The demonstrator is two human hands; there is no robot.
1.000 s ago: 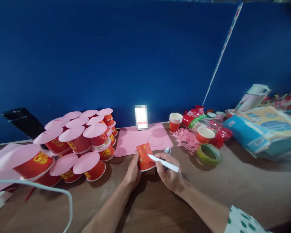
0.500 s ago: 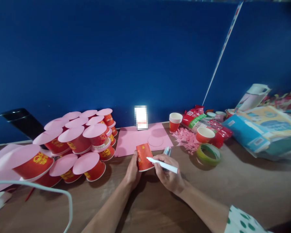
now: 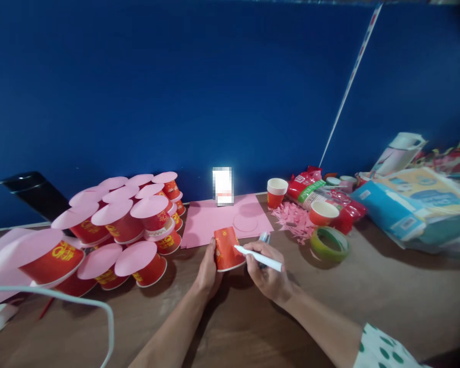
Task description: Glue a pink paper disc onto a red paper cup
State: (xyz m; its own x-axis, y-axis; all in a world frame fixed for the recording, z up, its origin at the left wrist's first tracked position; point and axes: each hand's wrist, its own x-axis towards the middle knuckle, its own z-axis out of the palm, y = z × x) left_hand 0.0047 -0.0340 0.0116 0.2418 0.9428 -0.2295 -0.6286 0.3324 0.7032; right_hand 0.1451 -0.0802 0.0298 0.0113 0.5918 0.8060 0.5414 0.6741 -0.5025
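Note:
My left hand [image 3: 208, 271] is closed around the left side of a red paper cup [image 3: 227, 251], which is upside down with its white rim at the bottom. A white marker [image 3: 261, 259] is pinched in my right hand [image 3: 270, 273]. Its tip is at the right part of the cup's wall; whether it touches cannot be made out. Behind the cup lies a stack of pink paper sheets [image 3: 203, 220] with a round outline on top. Beyond my right hand, part of another pen [image 3: 265, 236] shows on the table.
Red cups topped with pink paper discs [image 3: 136, 258] stand grouped at left. To the right are stacked cups [image 3: 277, 191], pink paper scraps [image 3: 294, 220], a roll of green tape [image 3: 329, 244] and a blue-yellow package [image 3: 417, 204]. A pale cable [image 3: 109, 317] curves at lower left.
The marker tip has shifted slightly to the right along the cup's wall. The cup has turned or tilted a little in my left hand.

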